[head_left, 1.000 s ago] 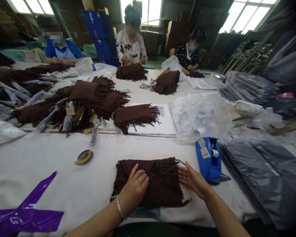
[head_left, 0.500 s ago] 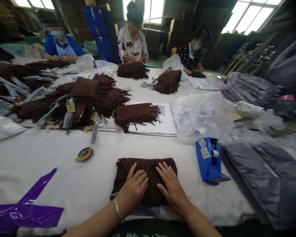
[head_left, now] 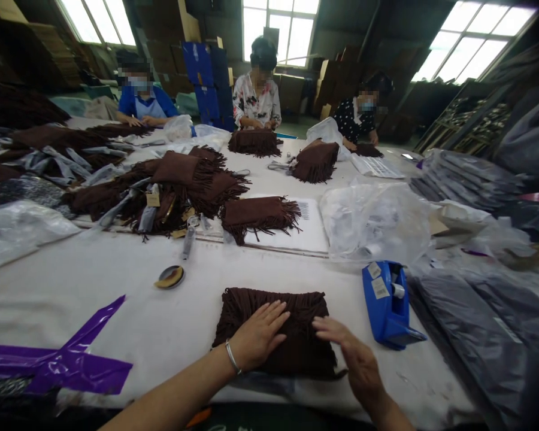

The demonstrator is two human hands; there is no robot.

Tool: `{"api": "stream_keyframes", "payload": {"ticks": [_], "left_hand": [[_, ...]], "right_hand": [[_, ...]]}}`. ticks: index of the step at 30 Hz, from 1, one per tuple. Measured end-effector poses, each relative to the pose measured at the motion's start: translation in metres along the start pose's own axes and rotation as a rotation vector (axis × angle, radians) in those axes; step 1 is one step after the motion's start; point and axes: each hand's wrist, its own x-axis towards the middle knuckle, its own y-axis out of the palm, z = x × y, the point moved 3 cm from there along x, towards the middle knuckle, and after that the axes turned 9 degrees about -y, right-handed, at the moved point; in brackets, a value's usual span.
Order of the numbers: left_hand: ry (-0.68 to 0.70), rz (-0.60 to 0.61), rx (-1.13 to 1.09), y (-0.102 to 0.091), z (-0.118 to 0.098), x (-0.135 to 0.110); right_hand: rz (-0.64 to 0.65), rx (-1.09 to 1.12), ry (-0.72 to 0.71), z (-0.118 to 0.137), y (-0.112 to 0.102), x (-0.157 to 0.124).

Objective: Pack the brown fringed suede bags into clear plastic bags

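Observation:
A dark brown fringed bag [head_left: 300, 305] lies flat on the white table [head_left: 117, 281] right in front of me. My left hand [head_left: 258, 335] rests flat on its left half with the fingers stretched out; a silver bangle is on that wrist. My right hand [head_left: 353, 353] lies open on the bag's right lower part, fingers pointing left. Neither hand grips anything.
A blue tape dispenser [head_left: 388, 305] stands just right of the bag. Purple tape strips [head_left: 67, 362] lie at the near left and a small round tin [head_left: 170, 276] further back. Piles of brown fringed bags [head_left: 179, 179], clear plastic bags [head_left: 372, 221] and grey packed bags [head_left: 489, 323] surround it. Three people sit at the far side.
My right hand came from the bag's right edge onto the bag, then slid back to its right part. My left hand spread flatter. The view tilted up slightly.

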Motion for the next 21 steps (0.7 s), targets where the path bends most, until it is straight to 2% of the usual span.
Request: {"api": "stream_keyframes", "payload": {"ticks": [2, 3, 4, 6, 8, 10, 17, 21], "left_hand": [[-0.010, -0.009, -0.004, -0.001, -0.001, -0.003], [-0.014, -0.009, 0.000, -0.003, -0.002, -0.003], [-0.019, -0.007, 0.005, -0.004, -0.003, -0.004], [-0.026, -0.002, 0.011, -0.006, -0.003, -0.004], [-0.026, 0.003, 0.008, -0.006, -0.003, -0.005], [-0.027, 0.008, 0.008, -0.005, -0.002, -0.007], [-0.046, -0.059, 0.011, -0.003, -0.005, -0.009], [-0.035, -0.079, 0.008, -0.002, -0.005, -0.011]], "right_hand": [[-0.295, -0.021, 0.144, -0.018, -0.029, 0.008], [-0.375, -0.045, 0.227, -0.030, -0.038, 0.013], [-0.391, -0.065, 0.296, -0.042, -0.042, 0.020], [-0.283, -0.123, 0.338, -0.062, -0.038, 0.034], [-0.165, -0.190, 0.273, -0.074, -0.026, 0.045], [-0.129, -0.250, 0.209, -0.076, -0.014, 0.050], [-0.191, -0.223, 0.235, -0.051, 0.013, 0.044], [-0.051, -0.238, 0.119, -0.038, 0.041, 0.034]]}}
